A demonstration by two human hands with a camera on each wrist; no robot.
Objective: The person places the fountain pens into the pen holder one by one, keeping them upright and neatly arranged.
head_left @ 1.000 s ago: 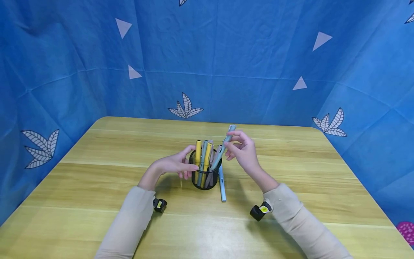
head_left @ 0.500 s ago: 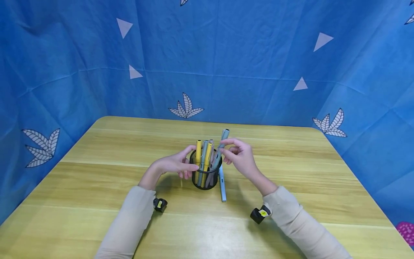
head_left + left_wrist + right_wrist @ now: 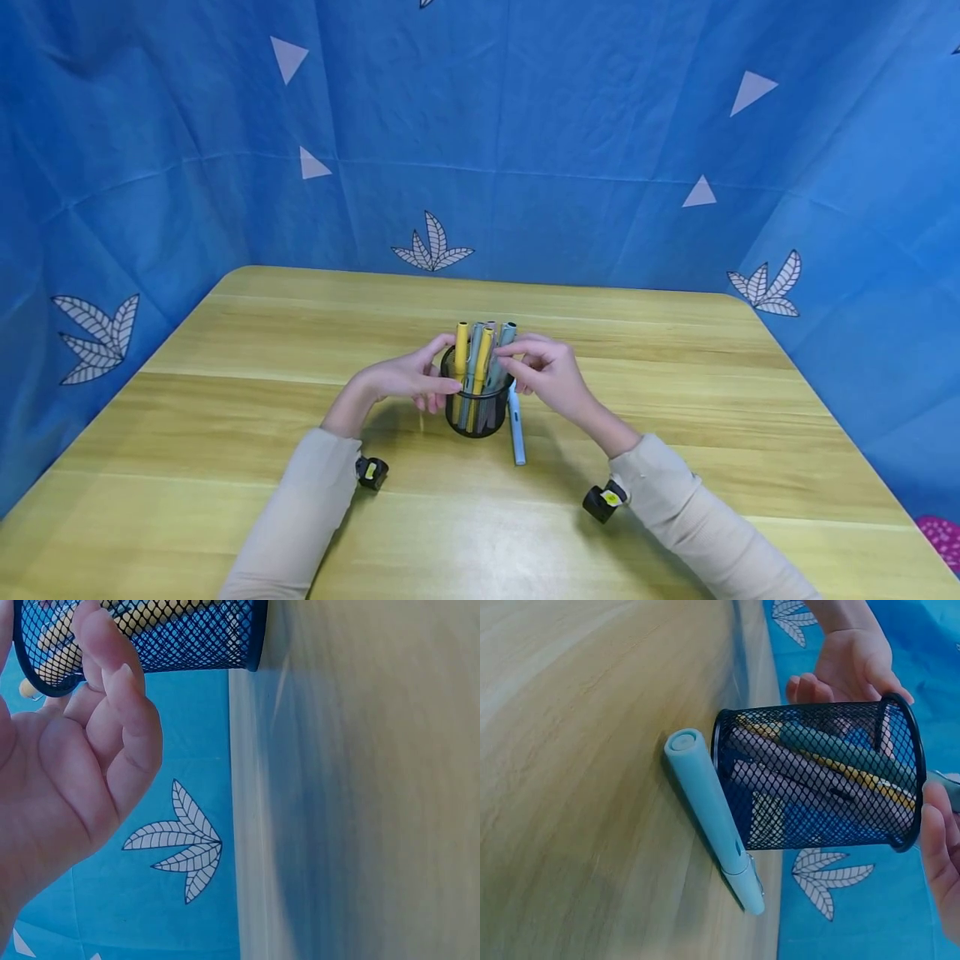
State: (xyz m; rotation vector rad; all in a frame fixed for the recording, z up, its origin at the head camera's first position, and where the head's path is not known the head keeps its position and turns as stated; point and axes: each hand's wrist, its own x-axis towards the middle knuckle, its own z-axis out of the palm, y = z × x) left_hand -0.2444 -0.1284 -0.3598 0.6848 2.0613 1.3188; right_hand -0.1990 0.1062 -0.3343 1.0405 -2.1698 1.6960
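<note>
A black mesh pen holder (image 3: 480, 417) stands upright on the table with several yellow, grey-green and mauve pens in it. My left hand (image 3: 405, 377) grips its left side, thumb at the near rim and fingers round the wall. With thumb and index finger, my right hand (image 3: 551, 371) pinches a grey-green pen (image 3: 507, 332) at the holder's right rim. This pen's lower part is down inside the holder among the others. A light blue pen (image 3: 705, 802) lies on the table close by the holder's right side, its cap end pointing away from me.
The wooden table (image 3: 480, 533) reaches back to a blue curtain (image 3: 480, 125) with leaf and triangle prints. Each wrist carries a small black camera, the left wrist camera (image 3: 372, 473) and the right wrist camera (image 3: 603, 502). Something pink (image 3: 937, 537) shows at the far right edge.
My right hand has moved down and left, lowering the grey-green pen into the holder and bringing it more upright. The left hand, holder and light blue pen have stayed in place.
</note>
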